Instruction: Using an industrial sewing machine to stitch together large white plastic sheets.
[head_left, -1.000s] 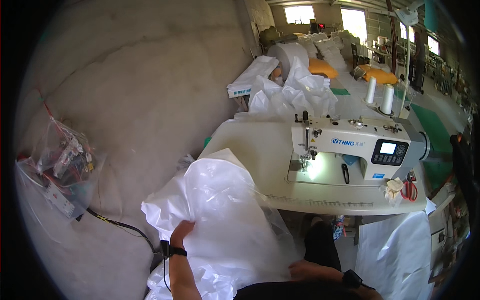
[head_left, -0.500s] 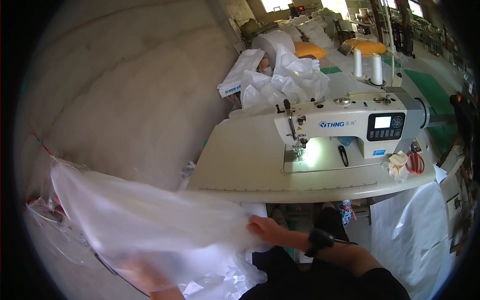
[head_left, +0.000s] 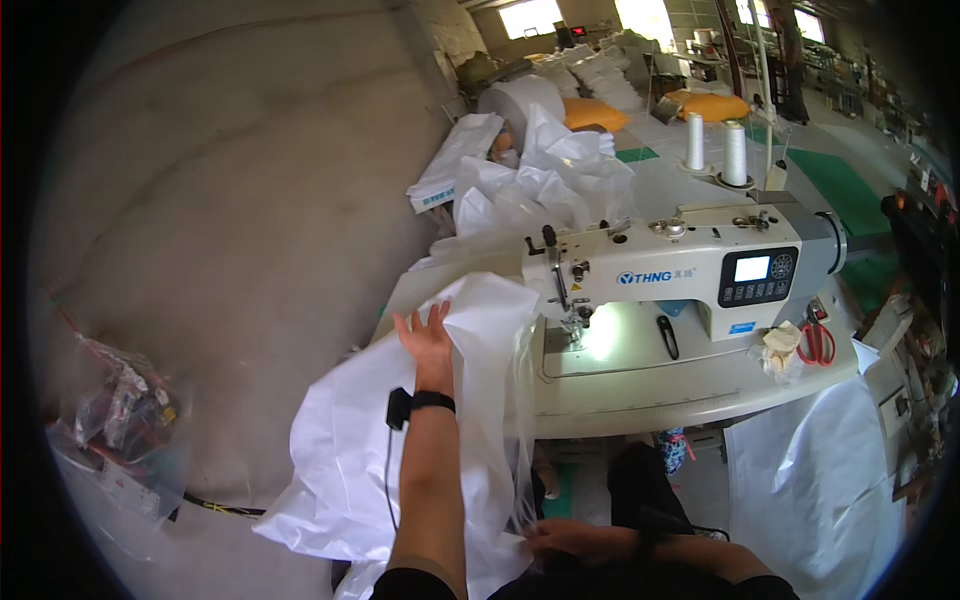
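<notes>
While draped over the table edge, white sheeting (head_left: 370,460) held by both hands.

Beyond the left hand (head_left: 428,340): pale table (head_left: 650,385), white sewing machine (head_left: 690,265), heaped white fabric (head_left: 540,180). Left hand flat, fingers spread, pressed on the sheeting's top fold. Right hand (head_left: 560,538) low, closed on the sheeting's lower edge, partly hidden by it. Right of both: red-handled scissors (head_left: 817,342). Far left: clear bag of small parts (head_left: 120,410).
</notes>
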